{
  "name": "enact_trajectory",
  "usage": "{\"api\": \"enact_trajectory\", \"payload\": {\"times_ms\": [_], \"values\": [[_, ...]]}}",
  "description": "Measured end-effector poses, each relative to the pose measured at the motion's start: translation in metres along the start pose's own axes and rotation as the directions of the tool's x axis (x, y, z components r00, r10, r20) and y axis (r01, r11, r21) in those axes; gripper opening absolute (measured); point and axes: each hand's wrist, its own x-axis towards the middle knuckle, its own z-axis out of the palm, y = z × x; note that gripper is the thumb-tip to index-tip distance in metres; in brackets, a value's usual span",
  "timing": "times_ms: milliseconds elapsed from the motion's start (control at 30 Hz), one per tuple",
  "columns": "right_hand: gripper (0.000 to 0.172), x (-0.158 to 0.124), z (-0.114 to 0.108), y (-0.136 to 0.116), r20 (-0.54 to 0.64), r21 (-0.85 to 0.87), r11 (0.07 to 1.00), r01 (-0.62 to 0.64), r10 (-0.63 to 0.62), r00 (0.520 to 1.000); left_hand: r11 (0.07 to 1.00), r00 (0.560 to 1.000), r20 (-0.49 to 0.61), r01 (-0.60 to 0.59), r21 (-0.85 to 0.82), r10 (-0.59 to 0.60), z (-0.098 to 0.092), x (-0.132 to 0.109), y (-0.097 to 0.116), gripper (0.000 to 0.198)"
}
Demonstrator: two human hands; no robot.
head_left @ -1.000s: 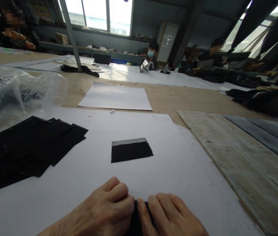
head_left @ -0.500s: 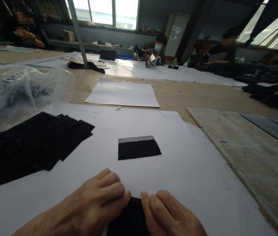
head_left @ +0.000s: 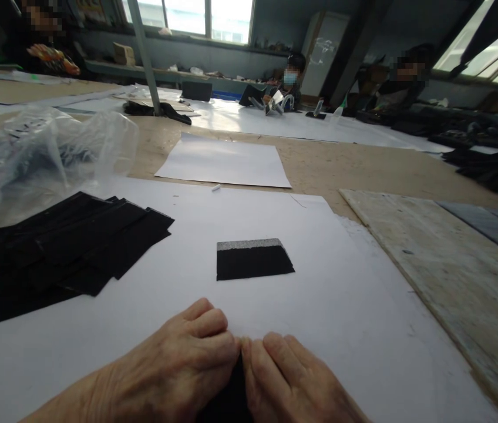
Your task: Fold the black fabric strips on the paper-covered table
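Note:
At the bottom of the head view, a black fabric piece [head_left: 228, 395] lies on white paper between my hands, its lower part cut off by the frame. My left hand [head_left: 182, 358] is closed, thumb and fingers pinching the piece's far edge. My right hand [head_left: 290, 376] is closed on the same edge, its fingertips touching those of the left. Just beyond lies a flat black piece [head_left: 254, 262] with a grey strip along its far side. Off to the left, several black pieces [head_left: 68, 241] are heaped in an overlapping pile.
A clear plastic bag [head_left: 55, 147] sits at far left behind the pile. Another white sheet [head_left: 226, 161] lies ahead, with a small white stub [head_left: 216, 188] near it. A worn board [head_left: 438, 252] covers the right side. A pole [head_left: 144, 59] rises beyond; several people work at the far tables.
My fingertips have come together along the far edge of the black fabric piece, closing the gap between the hands. The camera view has shifted slightly.

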Motion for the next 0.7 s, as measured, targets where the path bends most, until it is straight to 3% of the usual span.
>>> {"api": "enact_trajectory", "payload": {"times_ms": [167,367,467,567,633,700], "values": [[0.027,0.005,-0.004,0.007,0.085,0.084,0.996,0.013,-0.020,0.996,0.999,1.000,-0.028,0.006,0.039,-0.005,-0.002,-0.003,-0.002,0.035],[0.028,0.001,0.001,0.010,0.045,0.175,0.981,-0.077,0.071,0.996,0.999,0.994,-0.107,-0.027,0.028,0.030,0.002,-0.007,-0.005,0.027],[0.025,-0.003,0.004,0.009,0.069,0.246,0.963,-0.112,0.098,0.993,0.998,0.994,-0.113,-0.011,-0.065,0.004,-0.002,-0.007,-0.008,0.024],[0.018,-0.005,0.008,0.007,0.027,0.263,0.963,-0.057,0.052,0.998,0.987,0.982,-0.181,0.029,-0.159,-0.058,-0.007,-0.011,-0.008,0.027],[0.020,-0.006,0.011,0.007,-0.030,0.242,0.968,-0.074,0.084,0.996,0.995,0.957,-0.288,-0.013,-0.100,-0.017,-0.005,-0.017,-0.004,0.027],[0.025,-0.008,0.014,0.007,-0.043,0.189,0.978,-0.089,0.098,0.994,0.999,0.959,-0.280,-0.038,0.007,0.038,0.001,-0.025,0.001,0.028]]}}
